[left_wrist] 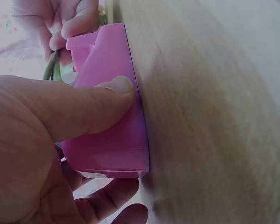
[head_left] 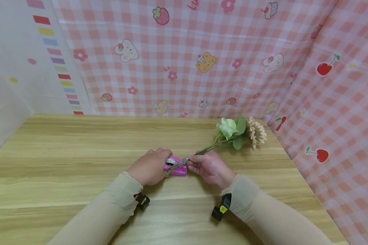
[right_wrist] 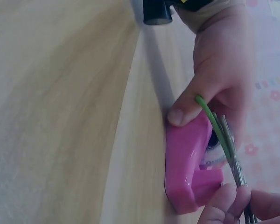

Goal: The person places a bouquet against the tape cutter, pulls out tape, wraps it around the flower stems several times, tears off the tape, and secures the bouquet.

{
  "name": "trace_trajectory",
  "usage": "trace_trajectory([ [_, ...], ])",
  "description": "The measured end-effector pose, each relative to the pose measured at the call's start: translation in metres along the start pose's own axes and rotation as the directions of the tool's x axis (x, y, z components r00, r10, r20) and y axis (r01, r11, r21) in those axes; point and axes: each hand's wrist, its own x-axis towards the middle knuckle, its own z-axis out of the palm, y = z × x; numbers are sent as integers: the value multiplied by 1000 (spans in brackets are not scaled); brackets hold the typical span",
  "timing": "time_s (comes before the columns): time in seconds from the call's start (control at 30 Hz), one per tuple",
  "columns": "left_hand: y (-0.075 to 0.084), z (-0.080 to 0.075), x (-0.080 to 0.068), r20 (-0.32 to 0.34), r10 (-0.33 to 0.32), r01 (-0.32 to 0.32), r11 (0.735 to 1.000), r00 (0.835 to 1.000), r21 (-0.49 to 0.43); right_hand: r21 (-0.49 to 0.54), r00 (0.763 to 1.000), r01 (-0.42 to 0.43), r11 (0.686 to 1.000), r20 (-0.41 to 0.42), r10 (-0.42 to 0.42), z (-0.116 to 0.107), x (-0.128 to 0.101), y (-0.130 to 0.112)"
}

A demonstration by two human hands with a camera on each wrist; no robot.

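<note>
My left hand (head_left: 150, 167) grips a pink tape dispenser (head_left: 181, 172) standing on the table, its thumb pressed along the side in the left wrist view. A roll of clear tape (right_wrist: 213, 157) sits inside the dispenser. Just to the right, my right hand (head_left: 210, 168) pinches a bundle of artificial flower stems (right_wrist: 233, 163) between thumb and fingers. The stems slant over the dispenser, and something shiny like clear tape wraps them near the fingertips. At the far end of the bundle are a pale green-white rose (head_left: 227, 128) and a beige flower (head_left: 256, 133), with green leaves (head_left: 240, 126).
The wooden table (head_left: 64, 153) stretches out on both sides of the hands. A pink checked cloth (head_left: 178, 85) hangs behind it, and another patterned cloth (head_left: 334, 112) runs along the right edge. Black cameras are strapped on both wrists.
</note>
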Motion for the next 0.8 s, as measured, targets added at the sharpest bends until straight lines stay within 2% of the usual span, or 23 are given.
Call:
trace_trajectory([
  [0.33, 1, 0, 0, -11, 4, -4, 1000, 1000, -2, 53, 997, -73, 996, -10, 74, 15, 0, -9],
  [0.63, 1, 0, 0, -3, 4, -4, 1000, 1000, -6, -28, 997, -11, 1000, -71, 9, 24, 2, -10],
  [0.8, 1, 0, 0, 5, 1, -1, 1000, 1000, -1, -72, 998, -4, 997, -69, -1, 21, 1, -13],
])
